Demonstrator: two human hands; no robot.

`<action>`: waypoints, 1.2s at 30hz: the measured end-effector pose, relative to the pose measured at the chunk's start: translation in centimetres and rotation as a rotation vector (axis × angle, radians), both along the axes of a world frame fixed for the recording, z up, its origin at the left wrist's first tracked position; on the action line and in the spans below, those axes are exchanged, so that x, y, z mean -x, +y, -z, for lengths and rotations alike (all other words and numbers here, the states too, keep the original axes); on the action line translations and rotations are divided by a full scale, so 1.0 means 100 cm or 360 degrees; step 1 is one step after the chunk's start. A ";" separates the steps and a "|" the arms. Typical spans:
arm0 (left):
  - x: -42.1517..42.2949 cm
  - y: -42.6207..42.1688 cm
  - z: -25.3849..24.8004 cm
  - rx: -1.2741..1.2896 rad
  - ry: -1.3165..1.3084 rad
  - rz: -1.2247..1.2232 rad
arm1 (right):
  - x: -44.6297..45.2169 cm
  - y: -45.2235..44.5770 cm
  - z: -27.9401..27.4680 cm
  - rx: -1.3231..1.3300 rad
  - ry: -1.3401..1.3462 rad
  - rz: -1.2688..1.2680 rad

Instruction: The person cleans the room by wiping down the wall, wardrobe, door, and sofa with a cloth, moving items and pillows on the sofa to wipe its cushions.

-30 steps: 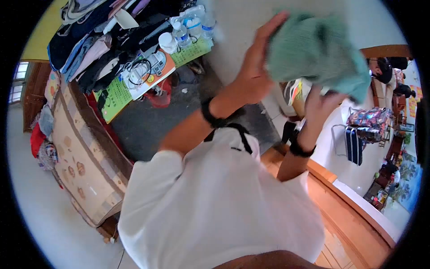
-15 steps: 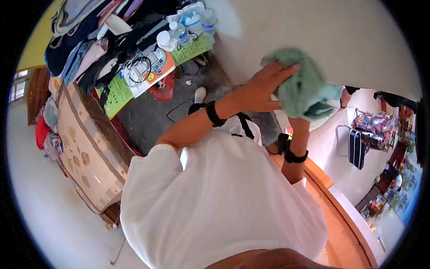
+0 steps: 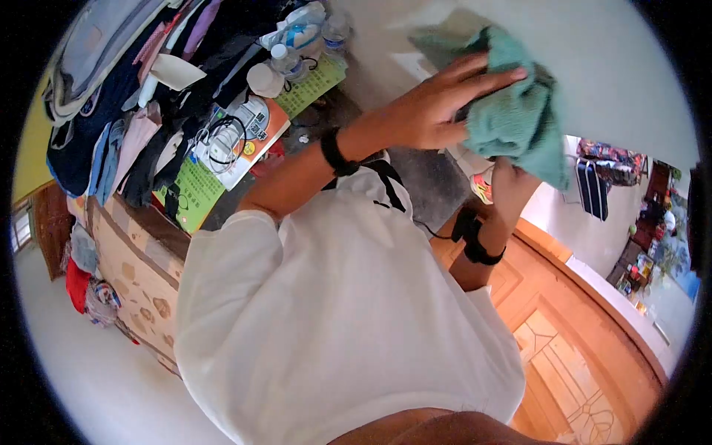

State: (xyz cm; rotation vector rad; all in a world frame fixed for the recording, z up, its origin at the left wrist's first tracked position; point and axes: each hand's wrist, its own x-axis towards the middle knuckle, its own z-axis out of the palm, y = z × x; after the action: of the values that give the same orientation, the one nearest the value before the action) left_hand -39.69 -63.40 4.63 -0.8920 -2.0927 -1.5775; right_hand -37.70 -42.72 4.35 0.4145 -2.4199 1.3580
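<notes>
A crumpled green cloth (image 3: 512,119) is bunched up in front of a pale wall. My left hand (image 3: 437,104) reaches in from the left and grips it, with fingers over its upper part and thumb at its lower side. Below the cloth, my right hand (image 3: 513,179) comes up against its underside; the fingers are hidden behind the folds. The cloth's lower right end hangs loose beside that hand. A black band circles each wrist, and a small dark device sits at the right one.
Left, a ledge holds piled clothes (image 3: 111,89), a plastic bottle (image 3: 288,63), a white jar (image 3: 264,80), a cable and a booklet (image 3: 259,133). A bed (image 3: 130,259) stands lower left. Lower right is a wooden door (image 3: 571,356); beyond the doorway stands a dark striped case (image 3: 591,189).
Both hands have moved up a little with the cloth, which is now less bunched, its lower end hanging down. The view has shifted, showing more of the wooden door.
</notes>
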 end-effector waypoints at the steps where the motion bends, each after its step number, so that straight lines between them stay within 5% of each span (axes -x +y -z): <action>1: 0.007 0.000 -0.003 0.0023 0.0317 -0.0127 | -0.001 -0.011 -0.002 0.0548 -0.0124 0.0143; 5: 0.011 0.020 0.025 0.0065 0.0357 -0.0305 | 0.015 -0.002 0.038 0.0092 -0.0005 0.0252; 8: -0.024 0.029 0.096 0.0122 0.0299 -0.0190 | 0.001 0.001 0.071 0.0179 0.0125 0.0262; 11: -0.042 0.018 0.101 0.0219 -0.0189 0.0078 | -0.013 -0.005 0.055 0.0030 -0.0082 0.0188; 14: -0.029 0.006 0.073 0.0325 0.0072 0.0007 | -0.021 0.011 0.050 0.0083 -0.0105 0.0163; 17: -0.002 0.000 0.028 0.0126 0.0167 -0.0189 | -0.018 0.013 0.025 0.1036 -0.0520 0.0089; 20: 0.018 -0.005 0.027 0.0125 0.0245 -0.0318 | -0.010 0.002 0.033 0.1467 -0.0330 -0.0341; 24: 0.001 0.002 0.097 0.0325 0.0019 -0.0186 | -0.018 -0.013 0.074 0.1158 -0.0681 0.0243; 27: -0.019 0.002 0.142 0.0370 -0.0336 -0.0139 | -0.012 -0.024 0.069 0.0702 -0.0577 0.0294; 28: -0.015 -0.007 0.131 0.0373 -0.0333 -0.0122 | -0.013 -0.032 0.054 0.0469 -0.0517 0.0315; 30: -0.004 -0.033 0.080 0.0823 -0.0570 0.0763 | -0.008 -0.044 0.020 0.0556 -0.0505 0.0426; 32: -0.006 -0.041 0.045 0.0684 -0.0677 0.0947 | 0.007 -0.056 -0.007 0.0464 -0.0011 0.0405; 34: 0.004 -0.041 0.041 0.0558 -0.0764 0.1121 | 0.021 -0.070 -0.019 0.0547 -0.0002 0.0482; 36: 0.022 -0.035 0.068 0.0626 -0.0848 0.1029 | 0.027 -0.069 -0.009 -0.0083 -0.0253 0.0559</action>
State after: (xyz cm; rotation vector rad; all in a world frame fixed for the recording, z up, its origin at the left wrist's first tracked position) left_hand -41.88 -66.88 -2.18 -1.5426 -2.7332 -1.8964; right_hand -40.44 -49.64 5.22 -0.1097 -2.5069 1.2132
